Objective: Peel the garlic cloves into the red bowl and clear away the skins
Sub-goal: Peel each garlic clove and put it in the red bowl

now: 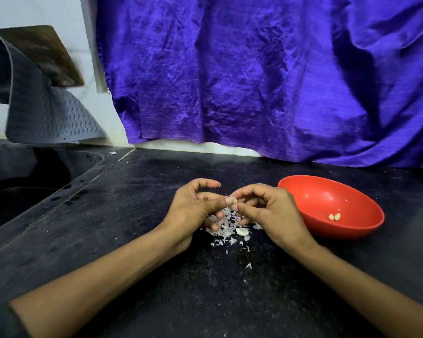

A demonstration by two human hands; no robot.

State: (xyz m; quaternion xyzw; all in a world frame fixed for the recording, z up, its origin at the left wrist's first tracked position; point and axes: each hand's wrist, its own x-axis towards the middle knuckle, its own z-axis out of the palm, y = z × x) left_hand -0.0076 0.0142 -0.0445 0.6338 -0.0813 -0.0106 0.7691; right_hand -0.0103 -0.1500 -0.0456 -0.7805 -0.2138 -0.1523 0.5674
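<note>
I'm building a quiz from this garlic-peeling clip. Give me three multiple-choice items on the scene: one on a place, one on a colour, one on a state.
1. Where is the red bowl?
A. right of the hands
B. in the sink
C. left of the hands

2. What colour is the cloth behind the counter?
A. green
B. purple
C. white

3. What are the hands doing?
A. resting flat
B. lifting the bowl
C. pinching a garlic clove

Answers: 1 A, it sits beside the right hand. 2 B, it hangs purple. 3 C, left hand and right meet on the garlic clove above the skins.
</note>
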